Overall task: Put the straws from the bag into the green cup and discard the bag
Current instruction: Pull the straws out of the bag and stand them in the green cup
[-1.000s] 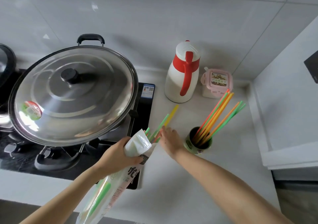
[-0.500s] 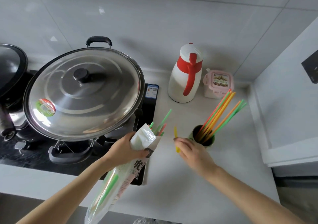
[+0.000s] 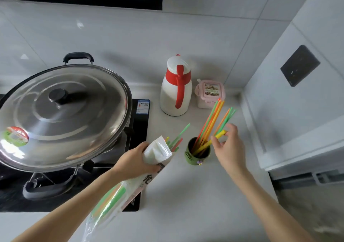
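Fingers (image 3: 216,142) of your right hand (image 3: 229,149) pinch a yellow plastic straw (image 3: 209,143); seat its tip inside the green cup (image 3: 197,155) before releasing, left hand (image 3: 134,162) clamped on the clear straw bag (image 3: 158,149).

Bag (image 3: 119,195) print blurred; its lower end leaves frame.

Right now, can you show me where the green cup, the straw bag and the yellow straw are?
green cup (image 3: 188,155), head view, left outer wall.
straw bag (image 3: 158,151), head view, crumpled open top.
yellow straw (image 3: 219,134), head view, upper end by the right hand's fingers.
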Tool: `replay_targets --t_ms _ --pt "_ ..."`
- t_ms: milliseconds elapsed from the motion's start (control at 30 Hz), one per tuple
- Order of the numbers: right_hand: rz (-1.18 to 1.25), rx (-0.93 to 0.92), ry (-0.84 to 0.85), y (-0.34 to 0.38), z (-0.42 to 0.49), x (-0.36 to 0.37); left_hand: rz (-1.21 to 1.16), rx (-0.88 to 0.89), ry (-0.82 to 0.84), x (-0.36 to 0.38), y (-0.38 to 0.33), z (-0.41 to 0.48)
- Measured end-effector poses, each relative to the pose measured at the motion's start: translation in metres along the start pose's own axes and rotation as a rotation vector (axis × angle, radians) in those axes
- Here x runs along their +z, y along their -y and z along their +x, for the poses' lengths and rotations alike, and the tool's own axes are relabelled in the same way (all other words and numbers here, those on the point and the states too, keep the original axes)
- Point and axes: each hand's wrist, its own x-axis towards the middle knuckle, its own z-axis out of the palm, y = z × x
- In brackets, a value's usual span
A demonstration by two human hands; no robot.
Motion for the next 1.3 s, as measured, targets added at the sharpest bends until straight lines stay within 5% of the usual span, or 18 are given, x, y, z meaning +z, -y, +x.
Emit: replay_targets --t_ms 100,167,267,300,633,800,867,1033,1133,1300 --pt "-0.136 -0.264 -0.361 0.015 -0.019 -0.009 -0.003 0.017 0.006 -0.001 -0.009 0.0" --pt "0.141 -0.069 -0.064 0.034 -0.031 -0.004 -0.006 0.035 0.019 -0.001 -0.015 0.0" --pt "0.562 0.42 0.646 0.059 -0.035 0.013 -0.034 0.056 0.053 0.001 -0.024 -0.002" --pt "0.634 0.455 0.729 0.062 -0.035 0.019 -0.048 0.059 0.064 0.001 -0.026 -0.003" --pt "1.287 0.597 0.439 0.064 -0.023 0.031 -0.099 0.035 0.224 -0.008 -0.025 -0.005" --pt "1.556 0.565 0.132 0.056 0.011 0.001 -0.123 0.046 0.269 -0.01 -0.022 -0.012" --pt "1.62 0.531 0.193 0.054 0.016 -0.008 -0.126 0.061 0.265 -0.009 -0.026 -0.013" --pt "1.374 0.537 0.457 0.065 -0.007 -0.002 -0.121 0.097 0.229 -0.004 -0.04 -0.008" --pt "1.247 0.546 0.345 0.071 -0.015 0.002 -0.115 0.106 0.234 -0.004 -0.044 -0.005" --pt "1.407 0.426 0.136 0.074 0.008 -0.026 -0.095 0.125 0.248 -0.002 -0.035 -0.003"
